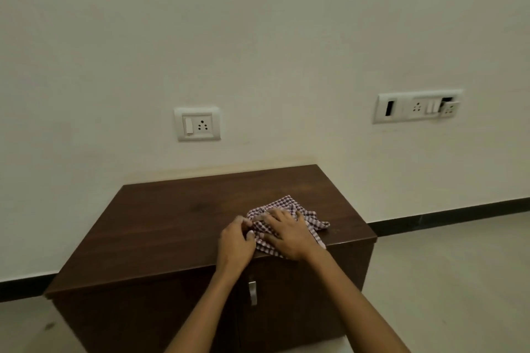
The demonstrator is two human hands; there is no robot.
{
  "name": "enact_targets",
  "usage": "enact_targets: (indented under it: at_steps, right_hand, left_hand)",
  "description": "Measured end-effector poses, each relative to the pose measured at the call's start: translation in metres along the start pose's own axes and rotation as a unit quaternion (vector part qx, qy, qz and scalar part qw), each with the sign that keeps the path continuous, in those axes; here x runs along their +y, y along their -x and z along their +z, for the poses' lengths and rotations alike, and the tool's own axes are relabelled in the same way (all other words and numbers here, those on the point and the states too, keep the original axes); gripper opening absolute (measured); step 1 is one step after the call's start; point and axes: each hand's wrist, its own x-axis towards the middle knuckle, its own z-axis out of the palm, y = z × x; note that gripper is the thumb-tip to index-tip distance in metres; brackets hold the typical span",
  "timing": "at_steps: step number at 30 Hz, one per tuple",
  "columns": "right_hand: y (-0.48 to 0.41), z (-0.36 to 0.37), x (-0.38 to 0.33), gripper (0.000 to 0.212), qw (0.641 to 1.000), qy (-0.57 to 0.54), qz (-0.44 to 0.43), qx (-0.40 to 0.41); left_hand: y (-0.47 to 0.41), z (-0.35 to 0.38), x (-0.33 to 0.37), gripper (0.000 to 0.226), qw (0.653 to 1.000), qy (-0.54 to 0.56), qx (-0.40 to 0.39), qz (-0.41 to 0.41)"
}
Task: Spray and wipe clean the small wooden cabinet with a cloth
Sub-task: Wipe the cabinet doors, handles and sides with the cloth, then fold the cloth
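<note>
Pale plaster wall and a light floor form the background, with the small wooden cabinet set against the wall.

**Task item.** The checked cloth is located on the cabinet top, toward its near right part, bunched rather than folded flat. One edge reaches the near lip of the top.

**Hands.** The right hand is laid flat on the cloth, fingers extended and spread, so that the cloth is pressed against the wood. The left hand is placed at the cloth's left edge with its fingers curled. The edge appears to be pinched between thumb and fingertips, though the contact is partly hidden.

**Step in hand.** The wiping stage is judged to be in progress, or the cloth is being gathered for a stroke. No spray bottle is visible, and wetness on the top cannot be confirmed.

**Next move.** A pressed stroke toward the far left is called for, since most of the bare top lies there. The cloth should be kept bunched under the palm. The doors and their metal handle are presumed to need wiping afterwards.

**Surroundings.** A single socket plate is mounted above the cabinet, a wider switch panel is mounted further right, and a dark skirting runs along the wall base.
</note>
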Motion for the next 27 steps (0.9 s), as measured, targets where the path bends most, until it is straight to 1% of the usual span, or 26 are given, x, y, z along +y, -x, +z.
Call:
enact_targets:
  at_steps: [5,7,9,11,12,13,14,15,16,18,19,20,22,23,24,25,26,27]
  right_hand:
    - [0.025,-0.022,0.039,0.044,0.999,-0.001,0.053,0.008]
    - [0.028,-0.036,0.052,0.051,0.996,0.007,0.088,0.014]
    - [0.030,-0.049,0.066,0.057,0.990,0.041,0.129,0.032]
    - [0.033,-0.061,0.075,0.057,0.981,0.067,0.168,0.076]
    - [0.033,-0.065,0.077,0.056,0.975,0.051,0.184,0.116]
    - [0.033,-0.069,0.075,0.052,0.967,-0.005,0.191,0.166]
    - [0.033,-0.074,0.069,0.047,0.956,-0.092,0.182,0.212]
    - [0.032,-0.080,0.060,0.040,0.936,-0.194,0.159,0.248]
    - [0.032,-0.088,0.047,0.033,0.910,-0.292,0.128,0.263]
    - [0.032,-0.101,0.016,0.026,0.856,-0.450,0.082,0.242]
    - [0.030,-0.105,0.001,0.029,0.818,-0.525,0.068,0.224]
    - [0.028,-0.108,-0.013,0.034,0.770,-0.601,0.057,0.206]
    - [0.021,-0.110,-0.042,0.039,0.663,-0.729,0.025,0.168]
    - [0.016,-0.109,-0.056,0.038,0.615,-0.774,0.006,0.152]
    - [0.011,-0.109,-0.069,0.035,0.577,-0.805,-0.012,0.138]
    - [0.007,-0.108,-0.080,0.034,0.550,-0.825,-0.022,0.126]
    - [0.003,-0.106,-0.094,0.037,0.530,-0.840,-0.024,0.114]
    - [-0.001,-0.104,-0.104,0.043,0.512,-0.853,-0.020,0.102]
  left_hand:
    - [0.009,0.012,0.033,0.019,0.997,-0.012,-0.065,0.034]
    - [0.008,0.013,0.045,0.017,0.996,-0.011,-0.075,0.043]
    - [0.005,0.011,0.054,0.016,0.995,0.000,-0.078,0.054]
    - [0.004,0.008,0.061,0.016,0.995,0.014,-0.078,0.066]
    - [0.002,0.006,0.063,0.016,0.994,0.024,-0.076,0.070]
    - [0.000,0.002,0.065,0.015,0.994,0.038,-0.071,0.069]
    - [-0.002,-0.002,0.066,0.015,0.994,0.057,-0.063,0.063]
    - [-0.006,-0.006,0.068,0.016,0.994,0.080,-0.052,0.053]
    - [-0.010,-0.011,0.069,0.018,0.993,0.109,-0.040,0.038]
    - [-0.016,-0.024,0.070,0.027,0.982,0.187,-0.016,-0.012]
    - [-0.019,-0.033,0.070,0.032,0.972,0.230,-0.008,-0.041]
    - [-0.021,-0.042,0.068,0.038,0.961,0.267,-0.003,-0.070]
    - [-0.024,-0.063,0.057,0.050,0.946,0.303,-0.010,-0.118]
    - [-0.022,-0.075,0.049,0.057,0.940,0.314,-0.025,-0.131]
    - [-0.019,-0.086,0.041,0.061,0.932,0.333,-0.053,-0.134]
    - [-0.016,-0.096,0.034,0.061,0.919,0.361,-0.082,-0.132]
    - [-0.012,-0.106,0.027,0.058,0.906,0.394,-0.096,-0.123]
    - [-0.009,-0.115,0.023,0.052,0.896,0.421,-0.090,-0.110]
